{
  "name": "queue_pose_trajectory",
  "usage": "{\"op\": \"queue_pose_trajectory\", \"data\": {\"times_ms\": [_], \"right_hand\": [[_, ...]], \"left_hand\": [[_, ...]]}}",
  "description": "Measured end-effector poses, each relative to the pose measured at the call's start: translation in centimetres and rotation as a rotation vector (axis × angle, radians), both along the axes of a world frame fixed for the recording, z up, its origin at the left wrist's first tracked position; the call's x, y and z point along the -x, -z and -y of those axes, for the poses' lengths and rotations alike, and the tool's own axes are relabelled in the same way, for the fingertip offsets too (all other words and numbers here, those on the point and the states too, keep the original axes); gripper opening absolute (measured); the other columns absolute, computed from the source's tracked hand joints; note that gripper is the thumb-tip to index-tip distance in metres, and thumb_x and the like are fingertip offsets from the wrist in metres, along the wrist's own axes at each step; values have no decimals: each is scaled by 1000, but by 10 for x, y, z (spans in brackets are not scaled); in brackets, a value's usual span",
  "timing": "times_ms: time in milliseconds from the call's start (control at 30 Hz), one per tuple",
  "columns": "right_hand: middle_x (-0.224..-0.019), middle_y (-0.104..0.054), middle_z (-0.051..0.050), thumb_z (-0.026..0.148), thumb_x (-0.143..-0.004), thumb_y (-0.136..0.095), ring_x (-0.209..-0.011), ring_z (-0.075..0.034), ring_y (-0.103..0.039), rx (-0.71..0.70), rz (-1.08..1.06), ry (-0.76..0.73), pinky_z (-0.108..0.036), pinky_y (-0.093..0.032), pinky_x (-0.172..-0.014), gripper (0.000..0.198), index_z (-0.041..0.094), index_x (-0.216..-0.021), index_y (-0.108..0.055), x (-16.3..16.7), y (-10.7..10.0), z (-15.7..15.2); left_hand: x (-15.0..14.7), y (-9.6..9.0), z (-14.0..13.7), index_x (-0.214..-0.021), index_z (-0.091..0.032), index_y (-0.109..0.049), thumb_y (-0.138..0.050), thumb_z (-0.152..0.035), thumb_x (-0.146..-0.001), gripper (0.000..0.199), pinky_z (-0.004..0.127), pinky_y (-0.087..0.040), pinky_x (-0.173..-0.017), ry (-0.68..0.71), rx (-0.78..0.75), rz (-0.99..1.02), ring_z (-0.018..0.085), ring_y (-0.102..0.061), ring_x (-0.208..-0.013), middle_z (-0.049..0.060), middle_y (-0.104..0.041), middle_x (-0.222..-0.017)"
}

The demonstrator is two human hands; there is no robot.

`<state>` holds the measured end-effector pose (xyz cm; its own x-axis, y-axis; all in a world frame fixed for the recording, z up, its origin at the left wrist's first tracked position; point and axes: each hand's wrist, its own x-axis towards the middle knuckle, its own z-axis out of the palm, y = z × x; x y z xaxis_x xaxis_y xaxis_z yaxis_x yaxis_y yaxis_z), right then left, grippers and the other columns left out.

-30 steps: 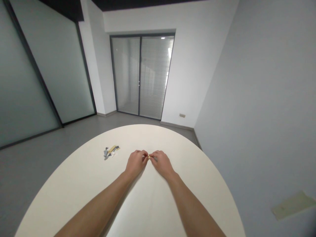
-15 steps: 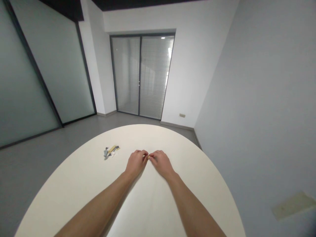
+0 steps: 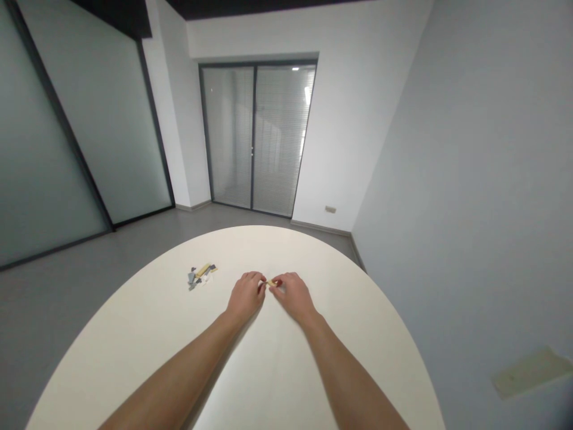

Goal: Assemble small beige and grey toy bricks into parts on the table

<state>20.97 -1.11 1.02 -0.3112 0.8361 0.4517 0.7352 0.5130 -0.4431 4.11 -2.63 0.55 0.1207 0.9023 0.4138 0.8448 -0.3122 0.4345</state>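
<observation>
Close to the middle of the round table, a small pale-yellow piece (image 3: 270, 283) shows between my two hands. It looks like a toy building brick, but is too small to make out fully. My left hand (image 3: 247, 295) has its fingertips closed on the piece's left end. On its other end, my right hand (image 3: 293, 295) pinches with thumb and forefinger. To the left lies a loose pile of small pieces (image 3: 202, 275), grey, dark, white and yellow, with one longer yellow piece (image 3: 203, 270) among them.
The white round table (image 3: 358, 358) has a curved edge on the far side and both flanks. Beyond it stand a glass door with blinds (image 3: 255, 137), frosted glass panels (image 3: 89, 119) and a grey wall (image 3: 483, 179) on the right.
My fingertips have drawn slightly apart, and more of the yellow piece shows between them. The pile on the left has not moved.
</observation>
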Motion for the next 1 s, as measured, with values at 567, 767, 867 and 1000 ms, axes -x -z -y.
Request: {"op": "queue_pose_trajectory", "data": {"times_ms": [567,767,867,1000], "right_hand": [[-89,-69,-2,28,-85,-68,-92,-18,-58,34,-9,-55,-29,-44,-83,11,22,-94,-68,1,-3,5],[-96,-69,-4,27,-85,-69,-98,-19,-57,0,-2,-29,-31,-43,-90,11,21,-95,-67,2,0,2],[-99,-69,-4,27,-86,-68,-99,-20,-57,-12,10,-26,-31,-44,-91,13,21,-97,-67,1,1,2],[-105,-70,-6,27,-88,-64,-104,-21,-57,-14,27,15,-33,-43,-94,17,21,-103,-67,1,2,0]], "left_hand": [[0,1,-1,-93,-19,-66,-53,-15,-89,14,33,-44,-90,15,-17,2,21,-58,-100,7,-68,-101],[0,0,0,-94,-19,-66,-54,-15,-88,14,33,-44,-91,21,-14,10,21,-58,-101,7,-68,-101],[1,1,-1,-94,-19,-66,-53,-15,-88,15,33,-44,-92,21,-14,12,21,-58,-101,7,-68,-101],[1,2,-1,-95,-20,-66,-53,-16,-89,15,33,-44,-92,20,-13,7,21,-58,-102,7,-68,-102]]}}
